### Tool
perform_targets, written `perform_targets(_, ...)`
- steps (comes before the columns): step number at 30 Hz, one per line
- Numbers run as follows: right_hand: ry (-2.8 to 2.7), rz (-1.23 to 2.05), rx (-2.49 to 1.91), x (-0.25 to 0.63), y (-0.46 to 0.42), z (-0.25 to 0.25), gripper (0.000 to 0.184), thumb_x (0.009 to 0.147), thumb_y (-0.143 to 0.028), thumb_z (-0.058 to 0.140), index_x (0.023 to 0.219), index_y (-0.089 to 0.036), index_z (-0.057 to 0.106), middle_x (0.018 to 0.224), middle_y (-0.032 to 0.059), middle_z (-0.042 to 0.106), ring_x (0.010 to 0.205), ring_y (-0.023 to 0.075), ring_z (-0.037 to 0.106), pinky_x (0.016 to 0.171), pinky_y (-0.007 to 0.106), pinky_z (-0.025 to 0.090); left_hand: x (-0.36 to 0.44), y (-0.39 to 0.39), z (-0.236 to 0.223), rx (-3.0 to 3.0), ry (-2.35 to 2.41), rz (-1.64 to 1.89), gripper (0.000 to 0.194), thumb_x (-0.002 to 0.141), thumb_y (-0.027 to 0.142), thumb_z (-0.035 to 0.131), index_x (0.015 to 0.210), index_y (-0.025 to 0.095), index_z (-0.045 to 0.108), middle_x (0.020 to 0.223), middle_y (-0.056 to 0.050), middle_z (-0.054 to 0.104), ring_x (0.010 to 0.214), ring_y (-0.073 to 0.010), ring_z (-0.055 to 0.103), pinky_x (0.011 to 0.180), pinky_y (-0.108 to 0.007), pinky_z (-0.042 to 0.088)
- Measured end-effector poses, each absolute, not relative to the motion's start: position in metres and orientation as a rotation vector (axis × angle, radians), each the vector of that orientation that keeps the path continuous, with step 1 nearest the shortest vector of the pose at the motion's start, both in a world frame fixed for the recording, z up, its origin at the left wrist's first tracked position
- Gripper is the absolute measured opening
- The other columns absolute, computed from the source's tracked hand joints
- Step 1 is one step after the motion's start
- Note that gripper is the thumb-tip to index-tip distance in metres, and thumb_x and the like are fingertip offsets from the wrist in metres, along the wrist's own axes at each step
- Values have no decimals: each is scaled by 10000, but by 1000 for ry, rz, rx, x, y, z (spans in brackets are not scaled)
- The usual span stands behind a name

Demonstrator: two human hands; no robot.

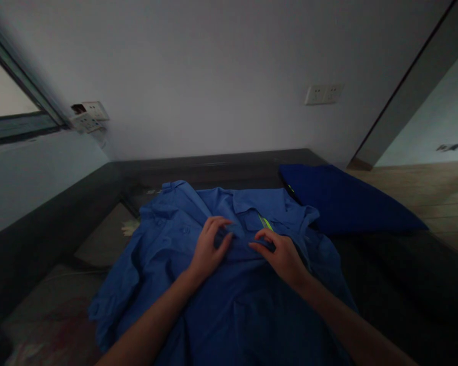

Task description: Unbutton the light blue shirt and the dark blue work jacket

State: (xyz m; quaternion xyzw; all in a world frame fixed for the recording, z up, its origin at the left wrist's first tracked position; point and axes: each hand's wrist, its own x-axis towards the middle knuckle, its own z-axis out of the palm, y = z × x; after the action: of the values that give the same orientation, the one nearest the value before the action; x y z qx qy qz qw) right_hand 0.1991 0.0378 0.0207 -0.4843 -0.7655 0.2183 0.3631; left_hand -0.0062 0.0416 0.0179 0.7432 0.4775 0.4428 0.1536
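A blue collared shirt (pixel 229 300) lies spread on a dark surface (pixel 404 274), collar toward the wall, with a small yellow-green tag (pixel 266 222) at the neck. My left hand (pixel 209 249) rests on the shirt front just below the collar, its fingers bent and pinching the fabric at the placket. My right hand (pixel 280 254) is beside it, thumb and fingers pinched on the same strip of fabric near the tag. The two hands are a few centimetres apart.
A darker blue folded cloth or cushion (pixel 343 201) lies right of the shirt. A white wall with sockets (pixel 323 94) stands behind, more sockets (pixel 87 116) at the left by a window. Wooden floor (pixel 435 193) shows at right.
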Motion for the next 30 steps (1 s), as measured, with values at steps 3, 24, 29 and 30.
perform_targets(3, -1991, 583, -1267, 202, 39, 24, 131, 830, -341, 625, 817, -211, 643, 690, -12, 661, 644, 168, 618, 608, 250, 410, -27, 56, 14, 2079, 1572, 1122, 141, 888, 229, 438, 928, 193, 568, 898, -46, 616, 851, -186, 584, 799, -321, 472)
perform_targets(24, -1805, 136, -1450, 243, 64, 36, 188, 853, -320, 524, 759, -191, 623, 709, 37, 664, 666, 206, 620, 658, 312, 440, -2, 37, 20, 2235, 1618, 665, 143, 886, 303, 499, 965, 209, 572, 795, -17, 658, 759, -198, 616, 777, -324, 424)
perform_targets(29, -1992, -88, -1204, 227, 54, 39, 223, 881, -204, 469, 1043, -168, 617, 941, 91, 657, 918, 250, 583, 828, 397, 430, 3, 29, 23, 2216, 1585, 624, 194, 930, 279, 426, 938, 219, 610, 865, -29, 692, 770, -205, 618, 707, -287, 429)
perform_targets(30, -2039, -94, -1119, 223, 51, 40, 237, 890, -194, 465, 1079, -176, 607, 988, 90, 654, 966, 247, 570, 866, 405, 416, 4, 27, 24, 2212, 1553, 645, 193, 932, 273, 424, 934, 213, 607, 861, -30, 687, 770, -201, 618, 707, -283, 430)
